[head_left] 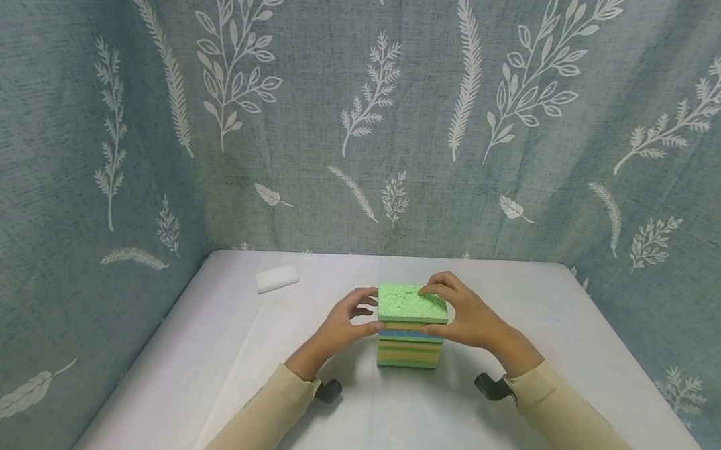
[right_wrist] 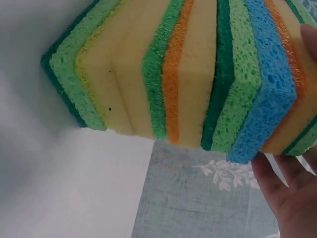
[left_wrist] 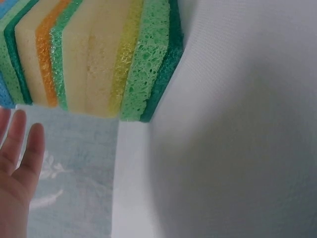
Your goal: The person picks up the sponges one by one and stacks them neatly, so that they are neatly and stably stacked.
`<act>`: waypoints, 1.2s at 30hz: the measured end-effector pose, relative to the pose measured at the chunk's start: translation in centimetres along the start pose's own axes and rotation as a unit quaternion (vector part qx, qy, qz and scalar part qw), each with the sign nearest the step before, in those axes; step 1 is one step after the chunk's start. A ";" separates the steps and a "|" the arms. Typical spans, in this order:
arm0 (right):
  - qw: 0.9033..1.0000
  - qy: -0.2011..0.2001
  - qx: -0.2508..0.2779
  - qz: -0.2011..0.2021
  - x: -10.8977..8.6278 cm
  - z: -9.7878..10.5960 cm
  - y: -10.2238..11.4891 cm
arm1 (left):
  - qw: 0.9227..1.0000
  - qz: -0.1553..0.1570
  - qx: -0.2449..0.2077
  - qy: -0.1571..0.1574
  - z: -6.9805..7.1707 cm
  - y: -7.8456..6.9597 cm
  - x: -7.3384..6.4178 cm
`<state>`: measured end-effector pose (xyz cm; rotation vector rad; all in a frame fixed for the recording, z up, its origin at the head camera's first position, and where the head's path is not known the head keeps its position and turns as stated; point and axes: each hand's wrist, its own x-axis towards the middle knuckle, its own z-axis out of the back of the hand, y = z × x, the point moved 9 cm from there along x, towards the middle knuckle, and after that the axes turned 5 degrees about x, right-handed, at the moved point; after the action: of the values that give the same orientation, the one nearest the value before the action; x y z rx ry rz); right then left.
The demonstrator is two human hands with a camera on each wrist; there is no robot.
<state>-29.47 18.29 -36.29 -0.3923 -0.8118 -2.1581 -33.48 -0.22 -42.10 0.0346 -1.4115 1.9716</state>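
A tall stack of sponges point(head_left: 408, 353) stands upright on the table, layered in yellow, green, orange and blue. Its top sponge point(head_left: 404, 306) has a light green, pitted upper face. At the left side is my left hand point(head_left: 339, 325), thumb tip at the front corner and fingers spread loosely beside the upper layers. In the left wrist view those fingers point(left_wrist: 30, 153) are fairly straight. My right hand point(head_left: 468, 313) grips the upper right corner, thumb on the front and a bent finger over the top sponge. The right wrist view shows its fingers point(right_wrist: 277, 186) behind the blue sponge point(right_wrist: 267, 74).
A white cylinder-like roll point(head_left: 277, 278) lies on the white table point(head_left: 304, 410), back left of the stack. Grey-green leaf-patterned cloth point(head_left: 317, 116) hangs behind the table and along both sides. Dark wrist-worn devices point(head_left: 329, 391) stick out below both sleeves.
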 end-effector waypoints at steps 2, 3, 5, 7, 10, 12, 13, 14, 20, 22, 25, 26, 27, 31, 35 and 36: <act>1.000 0.001 0.010 0.005 -0.1 0.1 0.0 | 1.000 -0.002 -0.003 0.004 0.1 -1.1 -0.2; 1.000 0.000 0.013 0.007 -0.1 0.2 0.0 | 1.000 -0.002 -0.005 0.007 0.1 -1.6 -0.2; 1.000 -0.003 0.015 0.010 -0.1 0.3 0.1 | 1.000 -0.004 -0.008 0.013 0.2 -2.7 -0.3; 1.000 -0.005 0.015 0.012 -0.1 0.3 0.2 | 1.000 -0.006 -0.006 0.014 0.2 -2.8 -0.4; 1.000 -0.002 0.020 0.008 -0.1 0.2 0.1 | 1.000 -0.007 -0.005 0.015 0.2 -2.8 -0.4; 1.000 0.002 0.027 0.002 -0.1 0.2 -0.1 | 1.000 -0.005 -0.005 0.014 0.3 -2.8 -0.4; 0.999 0.005 0.035 -0.006 -0.1 0.1 -0.3 | 1.000 -0.004 -0.005 0.014 0.3 -2.9 -0.4; 0.999 0.006 0.045 -0.015 -0.1 0.1 -0.4 | 1.000 -0.002 -0.005 0.014 0.3 -2.9 -0.4; 0.993 0.001 0.087 -0.081 -0.5 0.3 -1.4 | 1.000 -0.003 -0.009 0.017 0.2 -2.9 -0.4; 0.991 0.000 0.094 -0.092 -0.5 0.3 -1.6 | 1.000 -0.005 -0.008 0.015 0.2 -3.0 -0.4; 0.989 0.001 0.112 -0.101 -0.4 0.2 -1.8 | 1.000 -0.008 -0.009 0.011 0.3 -3.0 -0.4; 0.988 0.001 0.117 -0.103 -0.4 0.2 -1.9 | 1.000 -0.009 -0.010 0.011 0.3 -3.0 -0.4; 0.987 0.000 0.123 -0.105 -0.4 0.2 -1.9 | 1.000 -0.010 -0.011 0.011 0.3 -3.0 -0.4; 0.986 -0.010 0.132 -0.106 -0.6 0.1 -2.1 | 1.000 -0.012 -0.015 0.011 0.3 -2.8 -0.3; 0.986 -0.028 0.127 -0.105 -0.9 0.0 -1.9 | 1.000 -0.015 -0.021 0.014 0.2 -2.8 -0.3; 0.986 -0.033 0.128 -0.106 -1.0 0.0 -1.8 | 1.000 -0.015 -0.019 0.015 0.3 -2.8 -0.3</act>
<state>-30.20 19.69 -37.54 -0.2548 -1.1998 -2.2041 -31.78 -0.15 -39.77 0.0097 -1.4215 1.9123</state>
